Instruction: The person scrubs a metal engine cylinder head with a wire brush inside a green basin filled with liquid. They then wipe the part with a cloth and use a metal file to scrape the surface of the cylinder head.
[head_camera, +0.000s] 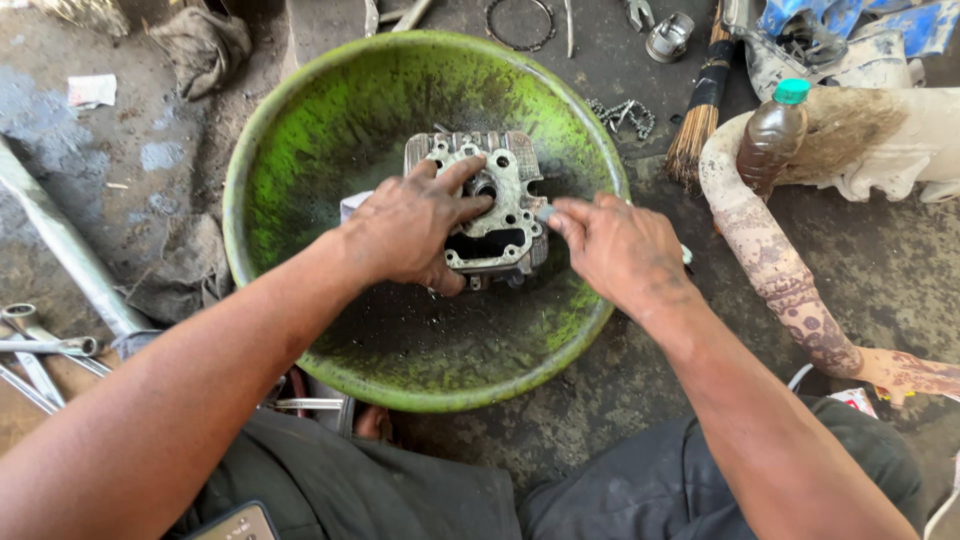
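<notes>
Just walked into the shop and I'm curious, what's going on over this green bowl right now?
A person sits on the ground over a grimy green basin. Their left hand lies on top of a metal engine part that sits in the basin, steadying it. Their right hand pinches a small grey piece against the part's right edge. A brush, a brown bottle with a green cap and a rusty exhaust pipe lie nearby; wrenches lie at the left.
</notes>
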